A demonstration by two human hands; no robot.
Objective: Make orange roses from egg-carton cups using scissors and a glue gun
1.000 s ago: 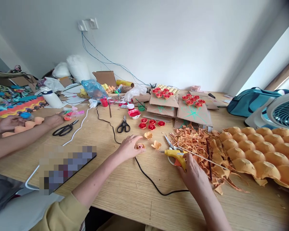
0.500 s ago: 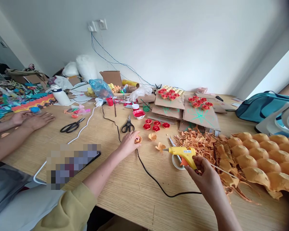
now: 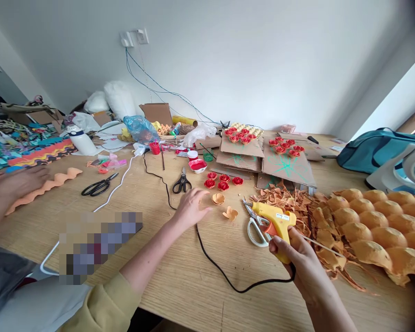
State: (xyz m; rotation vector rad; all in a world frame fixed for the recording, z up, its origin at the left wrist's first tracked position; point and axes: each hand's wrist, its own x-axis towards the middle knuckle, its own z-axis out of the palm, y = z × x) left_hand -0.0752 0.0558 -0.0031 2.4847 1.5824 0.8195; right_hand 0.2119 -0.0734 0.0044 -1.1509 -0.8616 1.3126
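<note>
My right hand (image 3: 297, 253) grips a yellow hot glue gun (image 3: 275, 216) with an orange trigger, its nozzle pointing left. A glue stick (image 3: 323, 244) sticks out behind it. My left hand (image 3: 193, 206) is over the table with thumb and fingers apart. A bit of an orange egg-carton flower (image 3: 201, 200) shows behind its fingers, mostly hidden. Just right of that hand stand an orange cup flower (image 3: 218, 198) and a flatter petal piece (image 3: 230, 213). White-handled scissors (image 3: 258, 230) lie under the glue gun. Several red roses (image 3: 223, 179) sit farther back.
Orange egg trays (image 3: 373, 221) and scraps (image 3: 283, 200) cover the right side. Black scissors (image 3: 182, 182), a red paint dish (image 3: 197, 166) and cardboard sheets (image 3: 287, 168) lie behind. A black cord (image 3: 224, 276) crosses the front. A co-worker's hands (image 3: 20, 182) are at far left.
My right hand has drawn the glue gun right, away from the petal piece. My left hand's fingers have spread from the small flower. The co-worker's hands moved left, beside an orange wavy strip.
</note>
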